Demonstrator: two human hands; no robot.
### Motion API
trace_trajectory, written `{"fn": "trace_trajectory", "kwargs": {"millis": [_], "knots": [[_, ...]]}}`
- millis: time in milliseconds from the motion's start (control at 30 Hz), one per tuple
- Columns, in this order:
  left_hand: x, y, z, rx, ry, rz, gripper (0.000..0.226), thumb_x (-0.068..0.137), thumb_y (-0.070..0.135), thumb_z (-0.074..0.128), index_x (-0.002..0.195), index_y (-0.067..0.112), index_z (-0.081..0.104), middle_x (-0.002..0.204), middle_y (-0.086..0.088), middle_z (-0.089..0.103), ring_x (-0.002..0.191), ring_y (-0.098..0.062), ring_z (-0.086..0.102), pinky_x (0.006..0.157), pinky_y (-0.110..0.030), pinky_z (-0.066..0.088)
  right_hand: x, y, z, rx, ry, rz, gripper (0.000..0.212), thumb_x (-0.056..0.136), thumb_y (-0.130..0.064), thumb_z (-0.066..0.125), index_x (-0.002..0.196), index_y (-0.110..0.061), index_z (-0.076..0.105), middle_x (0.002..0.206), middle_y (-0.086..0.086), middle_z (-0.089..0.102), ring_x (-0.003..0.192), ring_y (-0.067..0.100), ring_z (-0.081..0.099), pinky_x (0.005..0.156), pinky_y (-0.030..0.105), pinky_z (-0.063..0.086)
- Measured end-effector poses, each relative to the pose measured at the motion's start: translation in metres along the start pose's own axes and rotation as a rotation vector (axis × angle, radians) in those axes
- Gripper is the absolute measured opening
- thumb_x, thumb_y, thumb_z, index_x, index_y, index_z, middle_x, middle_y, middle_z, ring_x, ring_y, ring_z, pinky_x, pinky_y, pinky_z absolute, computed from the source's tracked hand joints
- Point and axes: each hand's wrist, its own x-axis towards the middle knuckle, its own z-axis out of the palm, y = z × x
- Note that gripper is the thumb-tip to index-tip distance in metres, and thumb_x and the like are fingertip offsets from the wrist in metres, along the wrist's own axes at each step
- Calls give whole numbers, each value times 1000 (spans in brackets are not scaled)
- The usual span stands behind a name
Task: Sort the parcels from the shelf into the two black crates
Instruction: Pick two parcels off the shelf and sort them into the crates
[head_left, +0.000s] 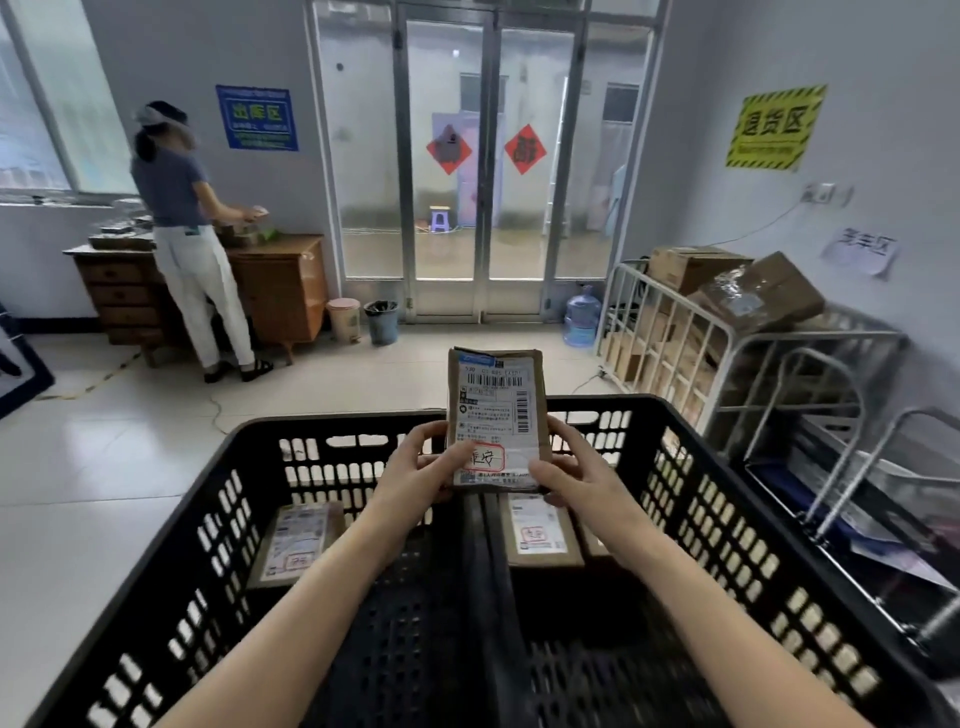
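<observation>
A brown parcel (496, 415) is held upright above the two black crates, long axis approx. vertical, label side w/ barcode turned toward the camera, barcode end up. Its lower end is pinched from both sides: left hand (415, 467) w/ thumb pressed on the label's lower left, right hand (582, 475) w/ thumb on the lower right, fingers wrapped behind. The parcel sits over the shared middle wall btw. the left crate (171, 545) and right crate (737, 519). One parcel (296, 540) is seen lying flat in the left crate, label up; another parcel (537, 530) lies flat in the right crate, just beside the divider. A metal cart (675, 322) w/ boxes stands at right. Beyond, another person (192, 234) is seen at a wooden desk (280, 291), well apart.
</observation>
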Motion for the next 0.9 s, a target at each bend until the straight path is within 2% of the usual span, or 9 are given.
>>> {"fn": "trace_trajectory", "kwargs": {"millis": [100,167,300,400,500,567,733,833,900], "knots": [[3,-4,28,-3,-40,-39,41,86,27,63,123,20,48,100,-6,71,84,-17,71,73,-28,57,-10,8,-25,47,39,24,45,89,-26,59,123,-47,40,113,-4,63,106,13,59,88,32,48],[4,-6,44,-9,-57,-51,38,87,27,62,121,19,48,99,-5,71,80,-14,71,66,-24,56,-13,12,-38,86,67,38,42,89,-25,58,116,-51,39,107,-5,65,100,11,62,88,33,49],[9,-12,65,9,-104,-87,37,88,28,61,121,19,48,99,-5,71,86,-17,71,76,-28,58,-13,28,-56,147,111,67,48,90,-20,56,131,-38,39,106,5,68,95,20,67,87,37,52],[15,-15,69,148,-107,-75,37,90,33,57,123,21,48,97,2,69,82,-6,70,73,-19,55,-3,44,-63,200,147,114,44,92,-18,52,130,-36,42,106,3,68,95,19,67,77,32,53],[21,-20,55,280,-57,-60,44,89,37,58,128,17,51,107,-2,67,99,-10,65,94,-32,50,12,63,-66,233,157,194,43,93,-16,50,132,-32,41,108,2,66,96,18,65,72,28,53],[23,-22,41,343,-7,-56,43,86,39,61,123,18,55,109,-4,67,105,-14,62,101,-41,45,22,78,-66,254,165,256,44,93,-16,49,134,-28,40,109,3,63,94,18,63,66,27,52],[23,-27,13,360,102,-83,30,88,35,61,114,21,57,107,-6,66,104,-16,61,101,-39,45,47,118,-53,250,186,377,45,93,-13,47,135,-26,38,99,1,61,83,15,61,58,25,48],[29,-33,-1,378,125,-83,17,90,31,59,106,28,57,105,-3,65,104,-16,61,100,-39,46,63,136,-44,239,172,432,48,92,-11,49,137,-22,38,100,3,61,84,18,62,61,29,50],[32,-36,-6,386,131,-77,12,89,32,59,101,32,58,104,-3,66,102,-16,61,101,-41,45,72,146,-39,221,160,460,46,91,-12,51,135,-21,39,110,8,61,93,24,63,72,37,55]]}}
